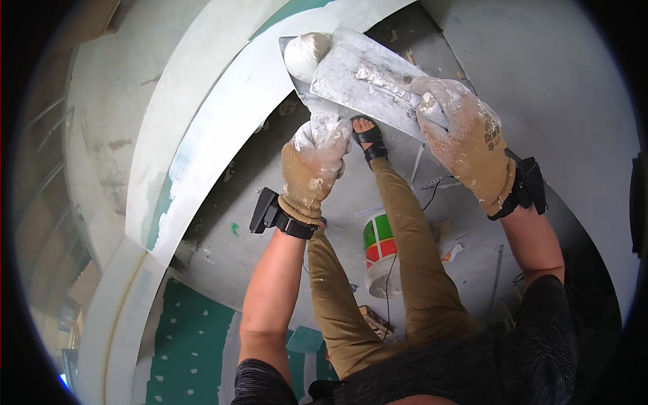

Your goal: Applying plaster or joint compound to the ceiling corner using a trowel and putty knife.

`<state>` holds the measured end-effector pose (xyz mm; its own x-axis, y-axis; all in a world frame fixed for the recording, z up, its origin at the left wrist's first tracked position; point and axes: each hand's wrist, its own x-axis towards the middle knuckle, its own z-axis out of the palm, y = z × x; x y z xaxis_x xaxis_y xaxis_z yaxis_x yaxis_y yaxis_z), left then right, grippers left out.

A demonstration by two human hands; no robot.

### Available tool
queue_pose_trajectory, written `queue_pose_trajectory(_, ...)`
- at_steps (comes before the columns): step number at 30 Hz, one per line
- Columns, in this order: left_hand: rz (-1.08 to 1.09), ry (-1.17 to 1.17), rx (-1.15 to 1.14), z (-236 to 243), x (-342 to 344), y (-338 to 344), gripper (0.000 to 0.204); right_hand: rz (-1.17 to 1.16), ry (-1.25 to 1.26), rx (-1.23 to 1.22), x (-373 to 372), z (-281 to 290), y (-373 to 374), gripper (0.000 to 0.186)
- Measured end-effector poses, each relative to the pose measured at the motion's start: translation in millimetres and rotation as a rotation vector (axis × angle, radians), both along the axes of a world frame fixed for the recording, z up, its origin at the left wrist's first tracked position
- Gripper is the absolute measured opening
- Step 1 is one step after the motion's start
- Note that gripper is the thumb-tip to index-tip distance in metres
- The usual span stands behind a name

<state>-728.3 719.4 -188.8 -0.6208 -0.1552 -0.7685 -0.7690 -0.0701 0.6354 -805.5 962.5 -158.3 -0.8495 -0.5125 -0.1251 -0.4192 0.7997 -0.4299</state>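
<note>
My left hand (316, 156), in a tan glove caked with white plaster, is closed around the handle of a wide putty knife (317, 102). A rounded lump of white plaster (305, 57) sits near the far edge of that blade. My right hand (462, 128), gloved the same way, grips the handle of a flat rectangular plastering trowel (351, 66). Its smeared metal plate overlaps the putty knife's blade and lies right beside the lump. The overlap hides part of the putty knife. Black straps circle both wrists.
A curved white panel edge (202, 128) sweeps along the left. Below, a green, red and white bucket (381, 236) stands between my legs, with a dark cable (388, 297) nearby. Green board (182, 344) with white spots shows at lower left. My sandalled foot (370, 138) is under the tools.
</note>
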Motion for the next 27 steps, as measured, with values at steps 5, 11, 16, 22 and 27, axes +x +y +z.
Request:
queue_pose_trajectory(5, 0.074, 0.151, -0.101, -8.7, -14.9, -1.6, 0.019, -0.022, 0.051, 0.109, -16.2, 6.1, -6.2, 0.038)
queue_pose_trajectory(11, 0.288, 0.051, -0.113, 5.2, -18.3, -16.7, 0.022, -0.259, -0.111, 0.141, -62.3, -49.1, 27.7, 0.037)
queue_pose_trajectory(16, 0.248, 0.004, -0.094, 6.4, 4.6, -23.1, 0.022, -0.440, -0.101, 0.124, -149.4, -136.8, 11.1, 0.046)
queue_pose_trajectory(22, 0.235, -0.138, -0.036, 16.7, 27.4, -18.2, 0.021, -0.172, -0.034, 0.375, -209.8, -177.1, -7.2, 0.048)
queue_pose_trajectory(27, 0.237, -0.144, 0.020, 12.9, 42.5, -14.2, 0.017, -0.473, -0.175, 0.253, -236.5, -200.8, -12.8, 0.048)
